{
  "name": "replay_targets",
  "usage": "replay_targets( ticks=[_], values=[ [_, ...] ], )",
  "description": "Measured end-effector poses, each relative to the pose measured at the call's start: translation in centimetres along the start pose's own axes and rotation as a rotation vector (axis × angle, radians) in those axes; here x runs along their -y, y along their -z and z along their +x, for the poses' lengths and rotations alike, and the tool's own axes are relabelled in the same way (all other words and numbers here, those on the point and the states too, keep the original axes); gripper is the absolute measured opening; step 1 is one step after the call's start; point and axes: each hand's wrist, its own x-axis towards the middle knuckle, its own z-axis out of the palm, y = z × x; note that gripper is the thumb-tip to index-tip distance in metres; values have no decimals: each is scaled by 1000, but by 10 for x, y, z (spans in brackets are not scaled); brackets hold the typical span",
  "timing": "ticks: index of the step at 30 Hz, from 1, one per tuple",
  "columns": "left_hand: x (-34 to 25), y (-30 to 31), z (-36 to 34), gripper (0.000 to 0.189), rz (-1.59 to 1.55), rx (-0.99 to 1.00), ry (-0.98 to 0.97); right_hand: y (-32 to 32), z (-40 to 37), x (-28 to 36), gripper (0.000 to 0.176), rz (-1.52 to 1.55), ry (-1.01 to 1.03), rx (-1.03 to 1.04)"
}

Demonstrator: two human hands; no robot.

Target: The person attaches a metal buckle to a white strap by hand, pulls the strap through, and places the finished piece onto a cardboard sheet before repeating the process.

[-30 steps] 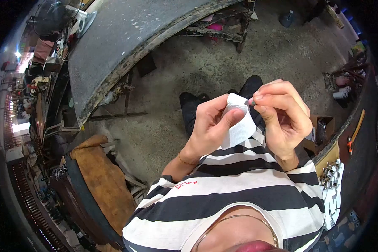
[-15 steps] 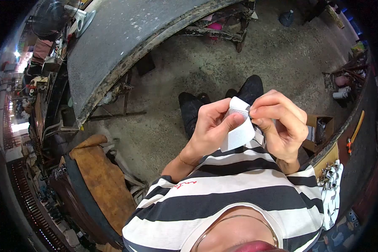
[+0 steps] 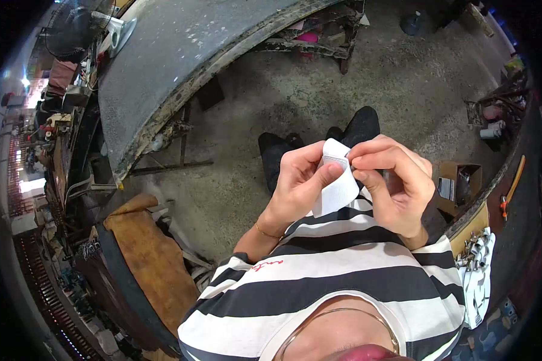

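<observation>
Plainly, a white fabric strip [image 3: 338, 188] was held in front of the striped shirt [image 3: 343, 265], above the concrete floor [image 3: 253, 114] and the black shoes [image 3: 360, 124]. It was gripped by the left hand [image 3: 295, 180], the thumb pressed flat across its face and the fingers curled behind it. Its top edge was pinched between thumb and forefinger of the right hand [image 3: 394, 180], the remaining fingers being curled in. The two hands were set close together. A cardboard box [image 3: 457, 186] was seen just beyond the right hand, and a dark workbench [image 3: 180, 54] well off to the left.
</observation>
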Motion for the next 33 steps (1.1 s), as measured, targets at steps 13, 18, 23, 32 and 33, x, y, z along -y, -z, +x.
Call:
replay_targets(
  ticks=[13,18,23,32,33],
  values=[
    [7,-7,6,14,318,-117,-61,-11,-7,-16,3,410,-398,-154],
    [7,-5,7,14,159,-103,-65,-1,-7,-10,5,474,-425,-59],
    [5,-6,7,14,182,-96,-48,3,-6,-9,9,403,-384,-30],
    [1,-15,8,13,763,-176,-225,-7,-3,-24,5,215,-374,5],
    [3,-16,8,13,720,-198,-235,-12,-3,-25,4,374,-408,-63]
  ],
)
